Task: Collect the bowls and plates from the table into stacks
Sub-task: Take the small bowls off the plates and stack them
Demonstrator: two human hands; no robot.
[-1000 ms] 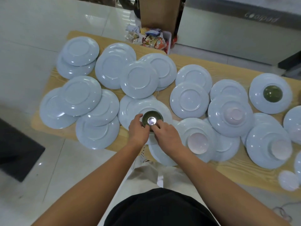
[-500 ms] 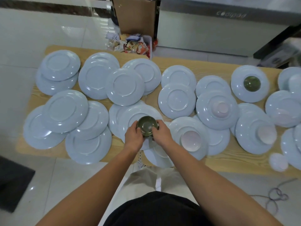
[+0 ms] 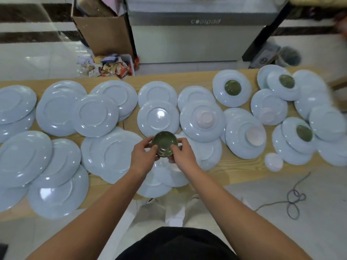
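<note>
Fingers [image 3: 146, 143] of the left hand [image 3: 142, 156] and right hand [image 3: 183, 156] pinch the green bowl [image 3: 164, 144] by its rim at frame centre. 1 second ago it sat on a blue plate [image 3: 112, 154]. Now it looks lifted clear, probably bound for the second green bowl [image 3: 232, 87], upper right.

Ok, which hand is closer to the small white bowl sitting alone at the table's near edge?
Right. The right hand grips the green bowl, off to the left of the small white bowl. The left hand grips the green bowl's other side, even farther away.
</note>
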